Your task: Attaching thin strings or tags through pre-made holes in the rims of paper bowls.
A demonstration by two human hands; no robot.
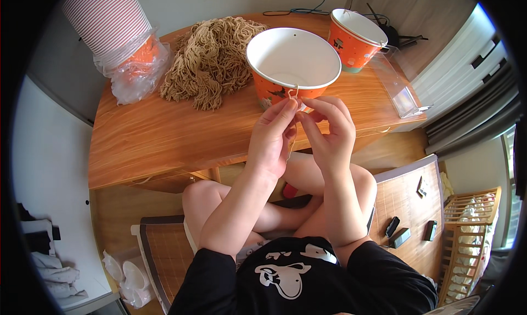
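Observation:
An orange paper bucket [267,90] with a white inside stands near the front edge of the wooden table. A thin beige cord [297,89] passes through a hole just below its near rim, and its loose end hangs below my fingers. My left hand [269,136] is closed, pinching the cord between thumb and forefinger right in front of the bucket. Close against it, my right hand [334,134] also pinches the cord with thumb and forefinger, its other fingers curled. The exact crossing of the cord between the fingertips is partly hidden.
A heap of beige cords [211,57] lies left of the bucket on the table [159,145]. Farther left, stacked paper buckets [110,18] sit partly in clear plastic. Another orange bucket [351,50] stands at the back right, beside a clear acrylic holder [405,98].

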